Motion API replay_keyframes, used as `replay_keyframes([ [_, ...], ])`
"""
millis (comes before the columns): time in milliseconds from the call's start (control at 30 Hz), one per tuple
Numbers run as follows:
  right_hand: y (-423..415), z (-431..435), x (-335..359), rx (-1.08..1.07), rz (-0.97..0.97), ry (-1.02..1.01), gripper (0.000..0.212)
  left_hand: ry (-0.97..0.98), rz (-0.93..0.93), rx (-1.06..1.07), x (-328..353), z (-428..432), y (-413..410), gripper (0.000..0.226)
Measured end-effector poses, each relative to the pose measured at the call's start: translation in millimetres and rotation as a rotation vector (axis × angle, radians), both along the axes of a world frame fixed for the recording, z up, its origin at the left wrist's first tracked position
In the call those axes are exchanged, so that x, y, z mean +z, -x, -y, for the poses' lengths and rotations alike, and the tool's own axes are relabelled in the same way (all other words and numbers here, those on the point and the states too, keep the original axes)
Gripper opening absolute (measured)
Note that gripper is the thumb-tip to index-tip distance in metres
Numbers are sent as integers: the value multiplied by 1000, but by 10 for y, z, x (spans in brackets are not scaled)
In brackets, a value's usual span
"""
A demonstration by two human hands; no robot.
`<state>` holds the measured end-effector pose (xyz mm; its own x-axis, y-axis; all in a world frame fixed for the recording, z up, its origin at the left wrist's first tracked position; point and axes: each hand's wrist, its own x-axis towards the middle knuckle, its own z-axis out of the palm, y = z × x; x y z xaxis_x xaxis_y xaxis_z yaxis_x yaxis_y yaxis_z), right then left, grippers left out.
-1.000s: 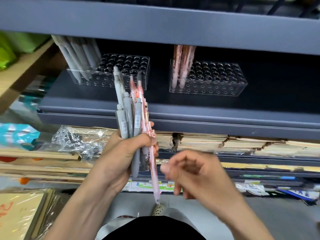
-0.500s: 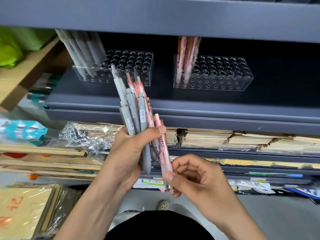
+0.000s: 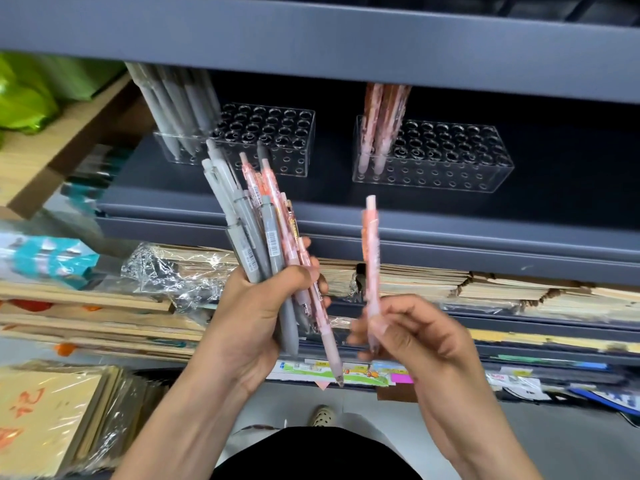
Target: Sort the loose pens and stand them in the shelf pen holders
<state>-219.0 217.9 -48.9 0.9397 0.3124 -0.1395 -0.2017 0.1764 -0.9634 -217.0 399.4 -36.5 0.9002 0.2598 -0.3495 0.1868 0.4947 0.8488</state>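
Left hand [image 3: 249, 313] grips the pen bundle [image 3: 256, 233]; at its 3 o'clock, right hand [image 3: 412, 327] pinches one pink pen [image 3: 371, 258] upright.

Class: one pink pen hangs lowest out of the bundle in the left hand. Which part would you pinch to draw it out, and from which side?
Pinch the bare lower barrel near the tip, from below and the right. That end of the pink pen juts clear under the left hand; its top is packed among grey pens. The right hand holds another pen.
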Motion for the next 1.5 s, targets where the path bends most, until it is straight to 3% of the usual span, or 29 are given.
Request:
replay_keyframes([
  [300,-663,209,487,-310,324,66,23,42,25,-11,26,12,-2,28],
  [433,-1065,165,647,-371,426,140,10,42,40,0,38,35,-18,40],
  [500,-1260,111,689,-384,486,185,14,53,50,13,40,40,-18,36],
  [567,-1434,63,711,-422,579,302,21,47,51,15,42,39,-15,35],
  [700,-1695,-14,752,-436,711,745,20,46,44,20,56,26,-24,38],
  [1033,-1992,-219,847,-147,739,1214,20,51,30,19,45,-27,-42,46],
  [1333,-2095,-276,917,-37,638,1312,11,35,-3,-1,43,-78,-39,37],
  [1500,-2082,-247,872,-31,636,1263,13,21,-16,-21,59,-102,-32,47],
])
